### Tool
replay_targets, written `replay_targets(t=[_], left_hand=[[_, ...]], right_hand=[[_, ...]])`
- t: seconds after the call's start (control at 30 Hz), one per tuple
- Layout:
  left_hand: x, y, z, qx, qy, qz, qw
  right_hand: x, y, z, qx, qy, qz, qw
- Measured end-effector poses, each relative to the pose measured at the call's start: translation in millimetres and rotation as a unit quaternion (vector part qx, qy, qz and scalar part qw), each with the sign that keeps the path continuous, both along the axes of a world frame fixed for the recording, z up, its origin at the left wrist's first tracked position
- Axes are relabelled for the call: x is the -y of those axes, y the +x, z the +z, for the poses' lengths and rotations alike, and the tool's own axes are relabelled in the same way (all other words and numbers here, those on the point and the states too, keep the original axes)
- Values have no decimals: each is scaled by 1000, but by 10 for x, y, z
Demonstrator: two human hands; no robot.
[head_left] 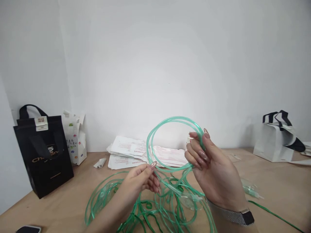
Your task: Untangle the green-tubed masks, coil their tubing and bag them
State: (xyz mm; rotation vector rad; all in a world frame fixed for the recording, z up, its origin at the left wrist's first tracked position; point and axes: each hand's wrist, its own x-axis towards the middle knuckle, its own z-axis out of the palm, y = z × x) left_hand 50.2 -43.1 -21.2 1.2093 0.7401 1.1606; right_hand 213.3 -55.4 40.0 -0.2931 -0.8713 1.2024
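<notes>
A loop of clear green plastic tubing (150, 142) is held up in the air, coiled in a few turns. My right hand (209, 161) has its fingers closed around the right side of the coil, with the thumb on top. At the coil's lower left, my left hand (145, 178) pinches the tubing between thumb and fingers. Below both hands lies a tangled heap of green tubing (91, 194) with dark green straps (145, 220) running through it. A clear plastic fitting (191, 198) shows under the coil, partly overlapped by other tubing.
White printed paper packets (126, 147) lie against the wall. A black bag (46, 158) and a patterned paper bag (76, 139) stand left; a white bag (269, 142) stands right. A clear fitting (252, 191), a green strap (272, 213) and a phone-like device (29, 229) rest on the table (80, 181).
</notes>
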Motion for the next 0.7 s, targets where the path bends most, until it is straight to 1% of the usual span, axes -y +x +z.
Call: replay_targets(t=[0.13, 0.27, 0.33, 0.43, 0.53, 0.63, 0.7], left_hand=[[88, 31, 13, 8, -55, -77, 995], [149, 43, 11, 42, -80, -113, 989], [161, 38, 8, 48, -93, -141, 984], [161, 13, 13, 43, -121, -196, 972], [156, -24, 28, 54, -142, -237, 960], [156, -46, 37, 85, -167, -281, 941], [157, -43, 38, 124, -173, -288, 934]], right_hand=[[41, -44, -24, 18, 24, 11, 999], [40, -91, -54, 35, 46, 18, 998], [40, -108, -56, 47, 58, 20, 997], [53, -126, -55, 64, 79, 22, 995], [70, -139, -69, 84, 91, 25, 992], [74, -161, -102, 97, 101, 28, 990], [76, -189, -128, 93, 108, 29, 989]])
